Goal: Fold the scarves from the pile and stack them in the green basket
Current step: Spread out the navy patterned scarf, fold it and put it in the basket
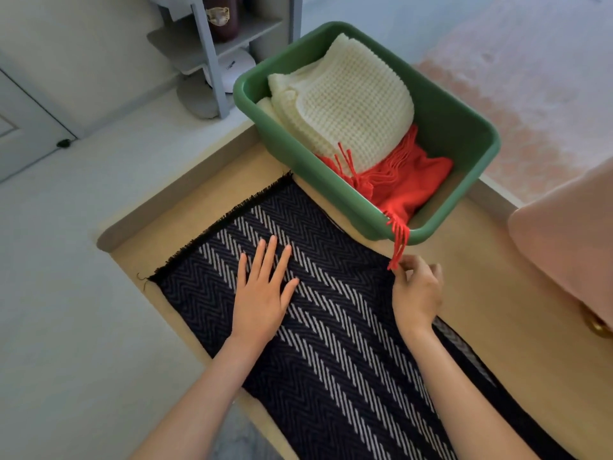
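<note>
Flattening the dark scarf (pixel 331 343)
My left hand (pixel 265 290) lies flat on the scarf; my right hand (pixel 418 290) seems to pinch its edge under the red fringe (pixel 399 242) hanging from the green basket (pixel 318 190). I would pull that edge tight before folding.

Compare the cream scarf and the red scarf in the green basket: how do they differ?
The cream scarf is a chunky waffle knit; the red scarf is smooth, fine cloth. The cream scarf fills the far end and seems to overlap the red scarf, which shows only at the near end. The red scarf's fringe hangs over the rim; the cream scarf stays inside. Both lie folded in the green basket.
</note>
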`<state>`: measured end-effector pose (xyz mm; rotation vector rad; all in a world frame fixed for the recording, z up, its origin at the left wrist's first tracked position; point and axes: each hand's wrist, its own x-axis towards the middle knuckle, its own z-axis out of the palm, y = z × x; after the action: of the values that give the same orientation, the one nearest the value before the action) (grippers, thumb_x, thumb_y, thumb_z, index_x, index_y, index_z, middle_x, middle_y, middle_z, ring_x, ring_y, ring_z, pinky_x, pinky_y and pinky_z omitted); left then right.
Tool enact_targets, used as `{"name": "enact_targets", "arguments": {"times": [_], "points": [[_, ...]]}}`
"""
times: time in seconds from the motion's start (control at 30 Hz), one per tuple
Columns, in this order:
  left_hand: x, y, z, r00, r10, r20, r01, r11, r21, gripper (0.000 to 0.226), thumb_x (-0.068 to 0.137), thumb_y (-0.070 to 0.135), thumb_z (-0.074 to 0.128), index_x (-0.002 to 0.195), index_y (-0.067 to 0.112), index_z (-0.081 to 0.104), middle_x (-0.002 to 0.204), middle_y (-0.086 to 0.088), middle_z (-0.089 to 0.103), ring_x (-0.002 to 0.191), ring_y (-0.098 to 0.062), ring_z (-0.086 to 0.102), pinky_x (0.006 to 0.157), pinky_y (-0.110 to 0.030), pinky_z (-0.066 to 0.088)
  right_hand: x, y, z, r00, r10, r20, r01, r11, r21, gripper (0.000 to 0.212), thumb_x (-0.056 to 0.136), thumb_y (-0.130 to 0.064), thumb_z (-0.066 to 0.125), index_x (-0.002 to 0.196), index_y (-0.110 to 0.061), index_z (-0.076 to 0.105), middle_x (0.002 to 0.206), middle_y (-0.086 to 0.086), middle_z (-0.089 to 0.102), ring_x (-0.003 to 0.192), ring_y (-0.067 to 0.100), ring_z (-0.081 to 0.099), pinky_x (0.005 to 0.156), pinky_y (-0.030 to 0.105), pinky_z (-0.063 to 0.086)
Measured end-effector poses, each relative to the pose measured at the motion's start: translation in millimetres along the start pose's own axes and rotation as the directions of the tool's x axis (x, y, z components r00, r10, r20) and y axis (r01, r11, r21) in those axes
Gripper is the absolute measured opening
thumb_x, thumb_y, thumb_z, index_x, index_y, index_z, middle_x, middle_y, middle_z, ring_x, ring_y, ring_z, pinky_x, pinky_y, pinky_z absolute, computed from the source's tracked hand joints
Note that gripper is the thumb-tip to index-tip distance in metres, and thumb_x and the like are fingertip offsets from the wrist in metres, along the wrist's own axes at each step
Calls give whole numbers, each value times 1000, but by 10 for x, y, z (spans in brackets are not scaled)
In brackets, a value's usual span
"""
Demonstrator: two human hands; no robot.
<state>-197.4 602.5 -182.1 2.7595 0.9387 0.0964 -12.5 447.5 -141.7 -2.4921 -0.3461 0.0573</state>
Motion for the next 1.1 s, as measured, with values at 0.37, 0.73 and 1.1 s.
{"name": "enact_targets", "arguments": {"times": [0.37, 0.73, 1.1], "points": [[-113, 404, -121, 994, 104, -23, -105, 992, -67, 50, 100, 33, 26, 145, 15, 37, 155, -8, 25, 146, -22, 14, 116, -49, 11, -263, 465, -354, 992, -70, 106, 66, 997, 36, 10, 90, -27, 62, 92, -17, 65, 88, -4, 56, 91, 17, 46, 82, 40, 43], [-442, 833, 142, 954, 262, 147, -266, 964, 11, 57, 99, 42, 22, 151, 18, 20, 160, -3, 12, 147, -19, 10, 115, -46, 13, -548, 1057, -1000, 937, 92, 338, -66, 994, -87, 19, 82, -32, 70, 94, -27, 56, 77, -6, 53, 84, 13, 44, 73, 30, 36], [-443, 838, 143, 949, 265, 168, -273, 961, 29, 60, 99, 47, 19, 152, 20, 17, 160, -2, 9, 147, -18, 5, 117, -47, 7, -468, 1294, -1051, 992, 100, 77, -77, 963, -260, 24, 88, -44, 59, 85, -21, 62, 78, -5, 56, 82, 18, 49, 72, 27, 29]]}}
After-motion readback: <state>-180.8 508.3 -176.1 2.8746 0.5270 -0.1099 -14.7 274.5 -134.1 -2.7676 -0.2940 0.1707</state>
